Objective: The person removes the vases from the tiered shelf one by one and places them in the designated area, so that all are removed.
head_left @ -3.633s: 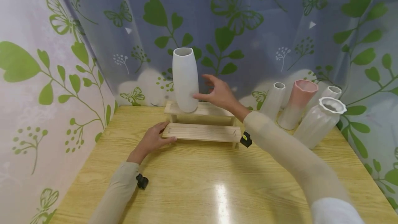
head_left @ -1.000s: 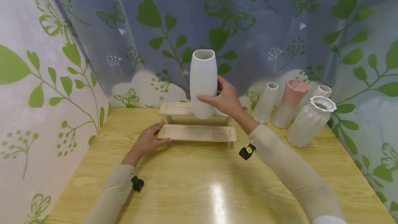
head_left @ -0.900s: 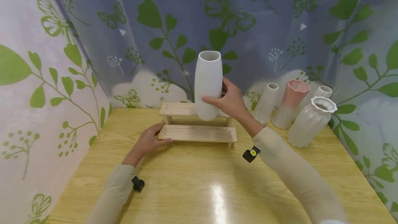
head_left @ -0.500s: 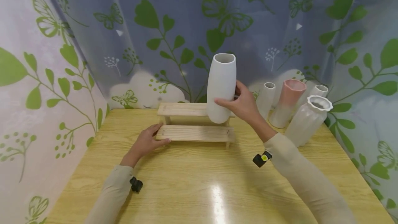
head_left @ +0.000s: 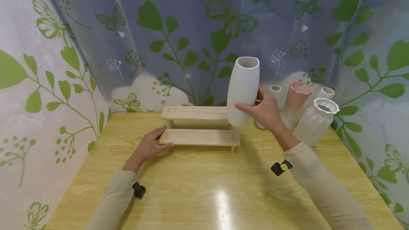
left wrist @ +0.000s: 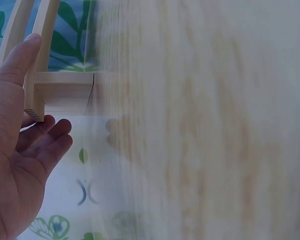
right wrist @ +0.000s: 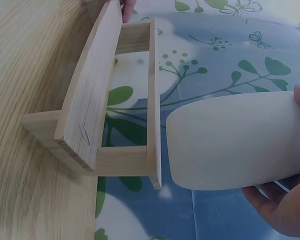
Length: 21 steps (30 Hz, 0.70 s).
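My right hand [head_left: 267, 109] grips a tall white vase [head_left: 242, 89] around its lower half, thumb on the front and fingers behind. The vase leans slightly, mouth up, at the right end of a two-tier wooden stand [head_left: 199, 137]. From the right wrist, the vase's base [right wrist: 182, 150] shows a gap to the upper tier [right wrist: 153, 100]. My left hand [head_left: 147, 151] holds the left end of the lower tier. In the left wrist view, the thumb lies on the board [left wrist: 40, 45] and the fingertips [left wrist: 62, 127] bend behind its end.
On the right stand more vases: a pink-and-white one [head_left: 295, 98], a ruffled-rim white one [head_left: 316, 120], a slim white one [head_left: 275, 93] partly behind my right hand, and another white one [head_left: 327, 92] at the back. A patterned curtain [head_left: 191, 27] hangs behind the wooden table [head_left: 179, 184].
The right hand, first beside the vase standing on the upper tier's left part, took hold of it and carried it rightward to the stand's right end. The left hand stayed on the stand.
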Motion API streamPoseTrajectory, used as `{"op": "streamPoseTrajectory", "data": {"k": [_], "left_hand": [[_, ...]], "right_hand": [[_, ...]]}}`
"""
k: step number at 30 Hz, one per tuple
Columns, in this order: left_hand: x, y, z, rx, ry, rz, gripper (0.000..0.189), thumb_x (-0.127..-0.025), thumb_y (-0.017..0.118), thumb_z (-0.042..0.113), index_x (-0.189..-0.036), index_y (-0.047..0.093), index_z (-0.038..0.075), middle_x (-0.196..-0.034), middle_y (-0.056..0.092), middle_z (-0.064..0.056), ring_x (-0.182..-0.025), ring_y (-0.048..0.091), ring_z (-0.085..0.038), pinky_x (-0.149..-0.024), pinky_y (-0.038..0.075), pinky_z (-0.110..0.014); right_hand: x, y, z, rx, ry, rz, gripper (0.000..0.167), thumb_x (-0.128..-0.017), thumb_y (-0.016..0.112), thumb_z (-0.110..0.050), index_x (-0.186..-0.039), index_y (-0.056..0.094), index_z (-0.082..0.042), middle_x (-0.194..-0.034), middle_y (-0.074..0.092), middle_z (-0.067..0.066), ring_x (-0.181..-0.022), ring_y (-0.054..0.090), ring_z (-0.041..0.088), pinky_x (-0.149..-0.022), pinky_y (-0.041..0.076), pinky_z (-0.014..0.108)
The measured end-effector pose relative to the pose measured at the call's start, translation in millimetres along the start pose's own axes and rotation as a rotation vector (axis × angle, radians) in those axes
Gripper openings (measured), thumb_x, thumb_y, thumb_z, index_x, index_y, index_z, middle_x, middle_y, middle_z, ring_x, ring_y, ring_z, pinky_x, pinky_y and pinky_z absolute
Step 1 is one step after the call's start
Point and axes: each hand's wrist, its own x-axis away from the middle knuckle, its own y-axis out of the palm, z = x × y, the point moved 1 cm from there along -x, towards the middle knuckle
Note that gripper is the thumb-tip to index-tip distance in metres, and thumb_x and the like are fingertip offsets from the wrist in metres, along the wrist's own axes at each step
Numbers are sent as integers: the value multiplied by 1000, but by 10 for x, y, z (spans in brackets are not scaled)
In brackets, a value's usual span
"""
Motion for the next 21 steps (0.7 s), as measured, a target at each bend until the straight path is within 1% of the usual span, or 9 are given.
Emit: {"op": "streamPoseTrajectory", "data": {"k": [6, 10, 13, 21], "left_hand": [[12, -9, 6, 3, 11, -1, 97, -89, 77, 52, -157, 35, -3, -155, 39, -31, -137, 49, -46, -105, 49, -52], [6, -13, 9, 12, 2, -8, 99, -88, 77, 53, -158, 34, -2, -156, 39, -30, -137, 48, -45, -106, 49, -52], [5, -7, 2, 21, -8, -12, 99, -88, 78, 53, -158, 34, -2, -156, 39, -29, -138, 47, -44, -107, 48, -52], [1, 7, -6, 25, -3, -2, 99, -88, 78, 54, -159, 34, 0, -156, 40, -27, -139, 47, -43, -107, 48, -51]], "right_hand": [[62, -103, 85, -38, 19, 29, 79, -79, 91, -32, -145, 53, -10, -135, 63, 15, -118, 64, 33, -97, 54, 55], [96, -162, 156, -55, 27, 41, 76, -80, 91, -29, -143, 54, -9, -134, 64, 15, -116, 65, 32, -95, 55, 51], [131, -208, 202, -44, 29, 46, 76, -81, 90, -29, -144, 53, -9, -134, 64, 16, -117, 65, 32, -94, 55, 50], [227, -311, 316, -39, 56, 64, 81, -82, 89, -29, -148, 49, -5, -138, 61, 20, -120, 63, 37, -96, 54, 57]]}}
